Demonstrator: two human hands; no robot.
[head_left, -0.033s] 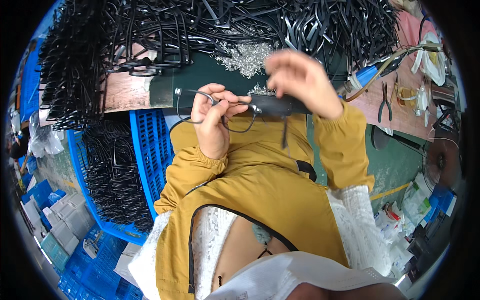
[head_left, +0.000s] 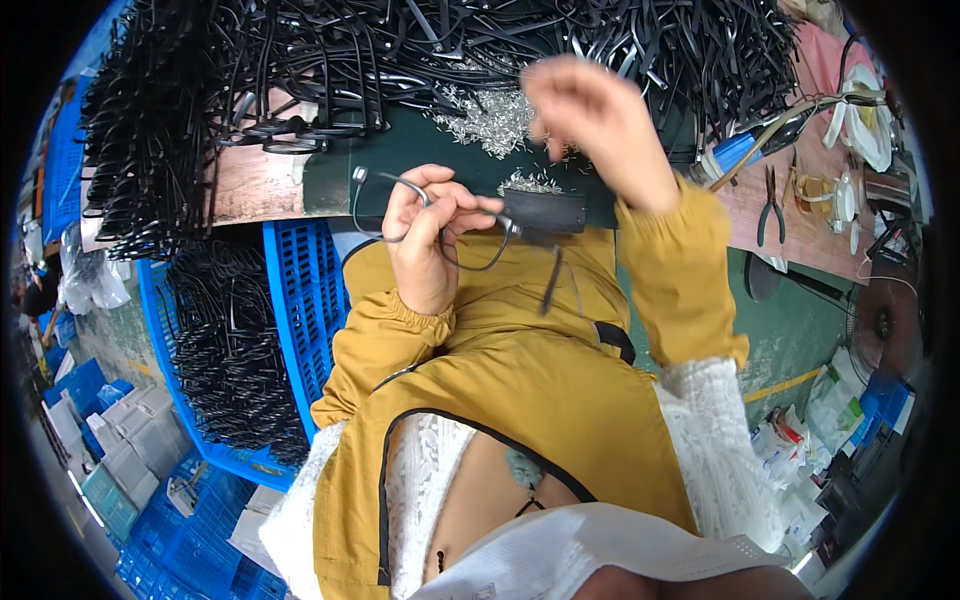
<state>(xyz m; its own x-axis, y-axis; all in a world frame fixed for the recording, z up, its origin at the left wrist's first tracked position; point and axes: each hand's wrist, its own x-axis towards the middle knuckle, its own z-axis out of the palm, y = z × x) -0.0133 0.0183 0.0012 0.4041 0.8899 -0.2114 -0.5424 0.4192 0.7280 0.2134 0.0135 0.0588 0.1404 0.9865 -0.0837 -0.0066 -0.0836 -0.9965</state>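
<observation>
The right hand (head_left: 592,110) has moved farther away, to the right of the metal bits (head_left: 488,122); blur hides whether its fingers hold anything. The left hand (head_left: 428,228) pinches the frame (head_left: 480,269) over the mat's (head_left: 395,160) near edge.

One wide fisheye view looks steeply down from the wearer's head, past a white fabric face mask (head_left: 620,545) near the lower edge, toward the bare left hand (head_left: 425,245) and flat pinkish wooden table (head_left: 258,185) beyond.
</observation>
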